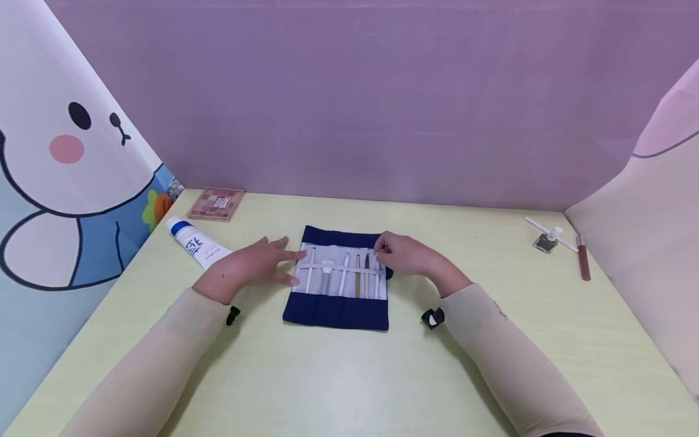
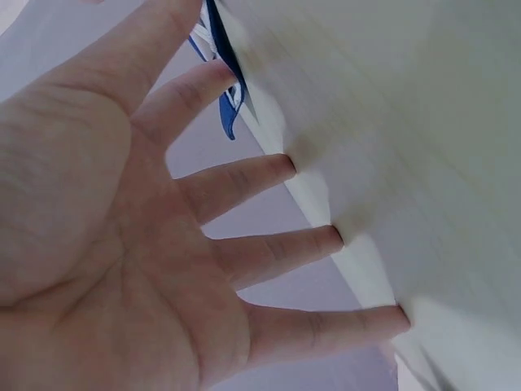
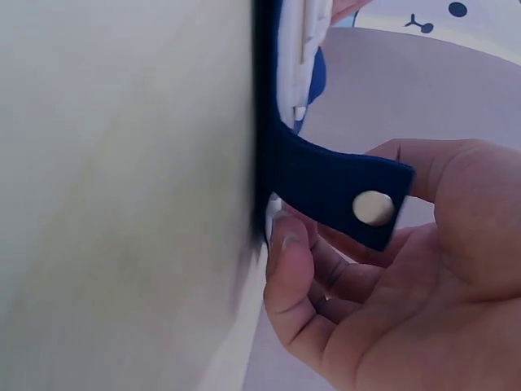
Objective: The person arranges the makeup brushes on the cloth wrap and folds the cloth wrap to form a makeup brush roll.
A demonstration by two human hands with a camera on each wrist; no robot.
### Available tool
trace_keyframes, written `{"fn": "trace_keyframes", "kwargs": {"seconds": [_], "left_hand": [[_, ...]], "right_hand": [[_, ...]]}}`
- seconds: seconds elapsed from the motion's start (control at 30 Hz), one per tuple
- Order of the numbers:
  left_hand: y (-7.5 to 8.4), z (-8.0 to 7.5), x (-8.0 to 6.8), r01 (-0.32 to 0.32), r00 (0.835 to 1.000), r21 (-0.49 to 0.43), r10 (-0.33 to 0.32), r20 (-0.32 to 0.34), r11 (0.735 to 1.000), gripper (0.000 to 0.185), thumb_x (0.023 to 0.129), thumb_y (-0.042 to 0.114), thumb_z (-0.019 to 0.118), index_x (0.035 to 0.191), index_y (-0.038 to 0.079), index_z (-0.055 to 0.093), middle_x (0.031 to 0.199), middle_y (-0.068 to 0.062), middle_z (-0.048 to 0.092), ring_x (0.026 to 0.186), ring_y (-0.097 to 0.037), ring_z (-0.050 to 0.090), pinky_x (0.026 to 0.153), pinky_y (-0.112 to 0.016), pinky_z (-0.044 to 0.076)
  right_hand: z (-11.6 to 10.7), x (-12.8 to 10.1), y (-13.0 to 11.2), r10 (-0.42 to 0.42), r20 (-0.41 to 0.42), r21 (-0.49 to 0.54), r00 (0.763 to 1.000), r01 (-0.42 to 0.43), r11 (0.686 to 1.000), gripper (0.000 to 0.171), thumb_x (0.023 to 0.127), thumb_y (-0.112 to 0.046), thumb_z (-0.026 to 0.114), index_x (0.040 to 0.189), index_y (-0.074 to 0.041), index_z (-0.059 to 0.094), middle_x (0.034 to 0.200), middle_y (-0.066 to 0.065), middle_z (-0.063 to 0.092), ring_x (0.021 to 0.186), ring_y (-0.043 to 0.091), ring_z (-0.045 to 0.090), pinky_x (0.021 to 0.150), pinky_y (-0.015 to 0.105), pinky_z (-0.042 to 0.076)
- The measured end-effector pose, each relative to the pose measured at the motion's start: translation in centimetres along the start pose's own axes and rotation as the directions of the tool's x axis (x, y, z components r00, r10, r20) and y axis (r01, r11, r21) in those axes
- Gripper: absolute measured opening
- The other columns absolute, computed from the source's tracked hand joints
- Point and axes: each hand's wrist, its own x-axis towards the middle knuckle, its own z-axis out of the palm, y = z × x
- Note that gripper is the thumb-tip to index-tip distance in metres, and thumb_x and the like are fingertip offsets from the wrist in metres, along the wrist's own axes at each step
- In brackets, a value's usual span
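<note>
Little can be read here. The white tube with a blue cap point(image 1: 195, 244), lying on the table's left side near the cartoon bunny panel, carries blue lettering along its body (large characters with a line of smaller print beside them), but it is too small and blurred to make out. The eyeshadow palette point(image 1: 215, 203) at the far left shows a dark label strip in its middle, also illegible. No numbers, brands or signs can be read elsewhere.
</note>
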Motion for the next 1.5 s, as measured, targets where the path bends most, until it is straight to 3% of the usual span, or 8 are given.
{"fn": "trace_keyframes", "kwargs": {"seconds": [0.13, 0.27, 0.4, 0.57, 0.73, 0.93, 1.33, 1.5], "left_hand": [[-0.3, 0.4, 0.4, -0.042, 0.995, 0.079, 0.049, -0.084, 0.996, 0.077, 0.096, 0.054, 0.074, 0.163, 0.029, 0.047, 0.176, -0.024, 0.027, 0.158, -0.062, 0.026, 0.117, -0.080, 0.038], [-0.3, 0.3, 0.9, -0.126, 0.979, 0.159, 0.148, -0.138, 0.979, 0.087, 0.092, 0.054, 0.079, 0.166, 0.026, 0.041, 0.179, -0.015, 0.026, 0.164, -0.049, 0.024, 0.114, -0.074, 0.047], [0.2, -0.6, 1.7, -0.236, 0.963, 0.199, 0.256, -0.079, 0.951, 0.095, 0.090, 0.045, 0.084, 0.169, 0.022, 0.035, 0.181, -0.012, 0.020, 0.168, -0.043, 0.016, 0.118, -0.060, 0.050], [0.8, -1.9, 2.9, -0.319, 0.948, 0.185, 0.316, 0.047, 0.929, 0.096, 0.088, 0.035, 0.088, 0.168, 0.027, 0.036, 0.181, -0.005, 0.022, 0.169, -0.038, 0.014, 0.128, -0.057, 0.040], [1.0, -2.6, 3.8, -0.332, 0.938, 0.136, 0.311, 0.152, 0.934, 0.091, 0.089, 0.031, 0.088, 0.167, 0.029, 0.040, 0.181, -0.003, 0.024, 0.170, -0.038, 0.012, 0.132, -0.060, 0.032], [1.1, -3.1, 4.3, -0.277, 0.940, 0.057, 0.259, 0.221, 0.959, 0.087, 0.090, 0.030, 0.087, 0.166, 0.031, 0.042, 0.181, 0.001, 0.022, 0.170, -0.034, 0.013, 0.132, -0.061, 0.030], [0.8, -2.5, 4.7, -0.280, 0.949, 0.060, 0.267, 0.169, 0.958, 0.083, 0.089, 0.037, 0.087, 0.162, 0.029, 0.048, 0.179, 0.001, 0.028, 0.168, -0.035, 0.024, 0.130, -0.059, 0.035], [0.7, -1.8, 4.7, -0.317, 0.947, 0.118, 0.307, 0.097, 0.941, 0.080, 0.087, 0.044, 0.087, 0.158, 0.025, 0.055, 0.175, -0.006, 0.038, 0.160, -0.039, 0.040, 0.126, -0.056, 0.043]], "right_hand": [[-0.5, -0.6, -0.3, 0.004, -0.038, 0.022, 0.999, -0.003, 1.000, 0.033, 0.108, -0.022, 0.052, 0.135, -0.005, 0.057, 0.127, 0.018, 0.069, 0.097, 0.023, 0.064, 0.083, 0.034, 0.054], [-0.9, -1.2, -0.8, 0.010, -0.068, 0.038, 0.998, -0.008, 0.999, 0.037, 0.107, -0.021, 0.051, 0.140, -0.006, 0.055, 0.129, 0.019, 0.069, 0.096, 0.024, 0.067, 0.080, 0.035, 0.057], [-1.0, -1.5, -1.3, 0.000, -0.101, 0.052, 0.995, 0.005, 0.999, 0.038, 0.106, -0.019, 0.050, 0.142, -0.007, 0.055, 0.128, 0.018, 0.070, 0.090, 0.022, 0.065, 0.074, 0.032, 0.054], [-0.8, -2.0, -2.1, -0.029, -0.126, 0.051, 0.992, 0.036, 0.998, 0.037, 0.105, -0.016, 0.051, 0.141, -0.006, 0.056, 0.122, 0.014, 0.071, 0.083, 0.020, 0.061, 0.069, 0.030, 0.052], [-0.6, -2.5, -2.7, -0.060, -0.144, 0.042, 0.988, 0.067, 0.997, 0.037, 0.105, -0.013, 0.052, 0.141, -0.004, 0.057, 0.110, 0.011, 0.070, 0.078, 0.018, 0.058, 0.068, 0.030, 0.050], [-0.5, -3.1, -3.1, -0.088, -0.158, 0.053, 0.983, 0.097, 0.994, 0.036, 0.106, -0.013, 0.052, 0.140, -0.003, 0.058, 0.098, 0.007, 0.067, 0.072, 0.016, 0.054, 0.066, 0.030, 0.049], [-0.5, -3.9, -4.1, -0.118, -0.169, 0.036, 0.978, 0.126, 0.991, 0.035, 0.106, -0.013, 0.053, 0.139, -0.004, 0.059, 0.099, 0.006, 0.069, 0.073, 0.016, 0.057, 0.068, 0.031, 0.051], [-0.1, -4.4, -4.6, -0.142, -0.151, 0.016, 0.978, 0.146, 0.989, 0.034, 0.109, -0.019, 0.053, 0.140, -0.006, 0.058, 0.115, 0.007, 0.073, 0.095, 0.019, 0.068, 0.081, 0.034, 0.058]]}}
